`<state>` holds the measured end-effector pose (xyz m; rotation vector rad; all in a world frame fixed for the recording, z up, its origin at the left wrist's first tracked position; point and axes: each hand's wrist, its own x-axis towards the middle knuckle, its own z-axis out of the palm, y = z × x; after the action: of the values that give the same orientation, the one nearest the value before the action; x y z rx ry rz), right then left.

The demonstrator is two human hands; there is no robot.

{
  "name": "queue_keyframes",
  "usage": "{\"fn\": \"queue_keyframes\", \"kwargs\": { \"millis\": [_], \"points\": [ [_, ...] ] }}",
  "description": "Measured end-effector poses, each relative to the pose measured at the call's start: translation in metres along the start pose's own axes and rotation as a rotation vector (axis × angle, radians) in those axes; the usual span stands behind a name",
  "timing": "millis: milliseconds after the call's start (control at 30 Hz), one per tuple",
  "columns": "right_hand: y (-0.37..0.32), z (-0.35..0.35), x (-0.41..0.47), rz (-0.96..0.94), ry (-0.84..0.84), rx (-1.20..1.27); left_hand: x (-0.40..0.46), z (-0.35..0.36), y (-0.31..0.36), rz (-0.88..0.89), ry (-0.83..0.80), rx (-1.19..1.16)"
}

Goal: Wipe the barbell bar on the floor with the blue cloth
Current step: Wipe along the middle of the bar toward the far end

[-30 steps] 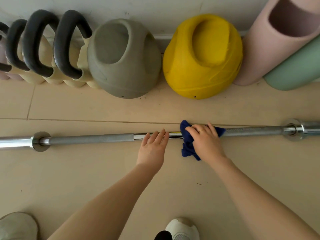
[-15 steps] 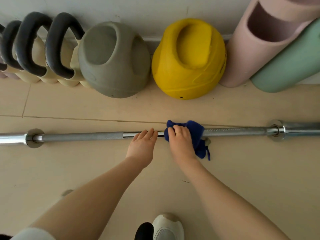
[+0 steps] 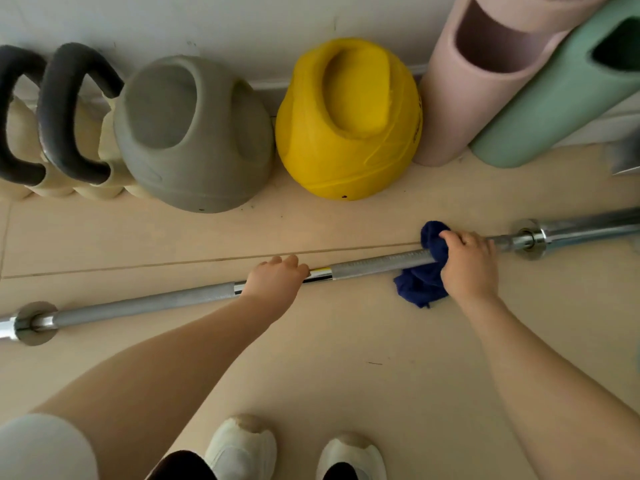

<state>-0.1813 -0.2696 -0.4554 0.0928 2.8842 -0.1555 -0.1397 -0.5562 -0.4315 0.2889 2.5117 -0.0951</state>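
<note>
Cloth (image 3: 420, 287) under right hand (image 3: 469, 268) fingers on bar (image 3: 377, 264)

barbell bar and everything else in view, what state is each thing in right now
barbell bar: lying on the floor
blue cloth: bunched around the bar
right hand: grips the cloth on the bar
left hand: rests on the bar, fingers straight
grey kettlebell: standing by the wall
yellow kettlebell: standing by the wall

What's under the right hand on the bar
The right hand grips the blue cloth, wrapped over the barbell bar. Cloth bunches out either side; the bar section beneath hand and cloth is hidden.
</note>
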Motion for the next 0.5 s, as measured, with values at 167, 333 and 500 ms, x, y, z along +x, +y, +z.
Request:
{"fn": "queue_keyframes", "kwargs": {
  "millis": [167,333,500],
  "points": [
    [-0.016,-0.005,0.0,0.066,-0.121,0.149,0.011,0.006,0.002,-0.032,-0.032,-0.093],
    [-0.088,0.008,-0.035,-0.223,-0.18,0.229,0.012,0.007,0.007,-0.047,-0.059,-0.136],
    [-0.138,0.018,-0.061,-0.466,-0.283,0.095,0.007,0.012,0.009,0.022,-0.042,-0.022]
  ]
}}
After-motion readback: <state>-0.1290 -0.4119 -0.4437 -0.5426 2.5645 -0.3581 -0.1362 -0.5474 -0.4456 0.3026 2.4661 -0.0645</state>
